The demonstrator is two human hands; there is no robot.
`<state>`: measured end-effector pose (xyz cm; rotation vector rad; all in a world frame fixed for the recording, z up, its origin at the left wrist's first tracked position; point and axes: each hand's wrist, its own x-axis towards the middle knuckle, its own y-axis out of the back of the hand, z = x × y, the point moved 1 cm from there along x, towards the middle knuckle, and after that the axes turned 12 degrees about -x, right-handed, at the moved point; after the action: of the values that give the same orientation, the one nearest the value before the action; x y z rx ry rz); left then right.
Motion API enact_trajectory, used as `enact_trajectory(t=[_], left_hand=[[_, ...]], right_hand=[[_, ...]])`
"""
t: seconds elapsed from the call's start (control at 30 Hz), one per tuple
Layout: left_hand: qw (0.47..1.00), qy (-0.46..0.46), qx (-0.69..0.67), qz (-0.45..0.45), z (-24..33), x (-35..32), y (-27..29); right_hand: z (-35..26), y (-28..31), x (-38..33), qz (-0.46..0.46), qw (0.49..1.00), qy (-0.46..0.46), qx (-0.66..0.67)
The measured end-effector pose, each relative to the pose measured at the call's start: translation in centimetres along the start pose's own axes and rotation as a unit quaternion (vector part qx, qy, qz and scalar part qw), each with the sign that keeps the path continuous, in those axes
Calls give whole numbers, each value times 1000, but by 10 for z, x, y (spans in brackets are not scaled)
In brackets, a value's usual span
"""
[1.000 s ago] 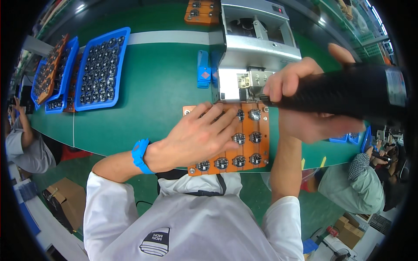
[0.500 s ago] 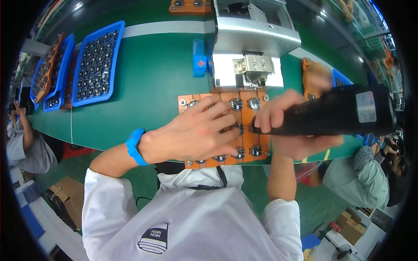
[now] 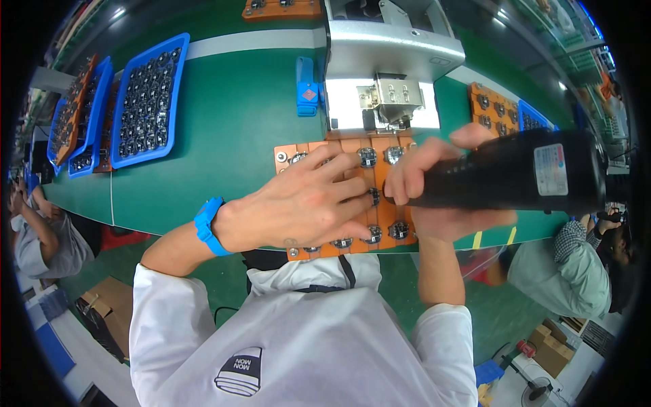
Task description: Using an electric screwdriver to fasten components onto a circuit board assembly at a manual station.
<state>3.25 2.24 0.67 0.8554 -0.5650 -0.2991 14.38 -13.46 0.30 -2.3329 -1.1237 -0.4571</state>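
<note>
Orange tray (image 3: 393, 220) (round metal pcs)

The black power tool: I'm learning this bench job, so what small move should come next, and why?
Probably press the black power tool straight down onto the round part at its tip. The right hand grips it over the orange tray, and the left hand lies flat on that tray, steadying it.

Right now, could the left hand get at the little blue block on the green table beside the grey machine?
Probably yes. The left hand lies flat on the orange tray, and bare green table lies between it and the blue block; nothing blocks the path.
</note>
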Motion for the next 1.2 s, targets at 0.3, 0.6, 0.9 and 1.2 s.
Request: enact_trajectory(t=[0.3,0.6,0.9,1.2], left_hand=[[998,39,-15,-45,1,-3,0],[999,37,-4,-36,2,-4,0],[997,48,-10,-58,1,-6,1],[998,40,-24,-49,1,-6,5]], right_hand=[[-13,-10,21,21,999,13,-22],[-37,5,81,-87,970,172,-147],[-22,-6,73,-25,977,79,-196],[-29,-16,13,70,997,32,-30]])
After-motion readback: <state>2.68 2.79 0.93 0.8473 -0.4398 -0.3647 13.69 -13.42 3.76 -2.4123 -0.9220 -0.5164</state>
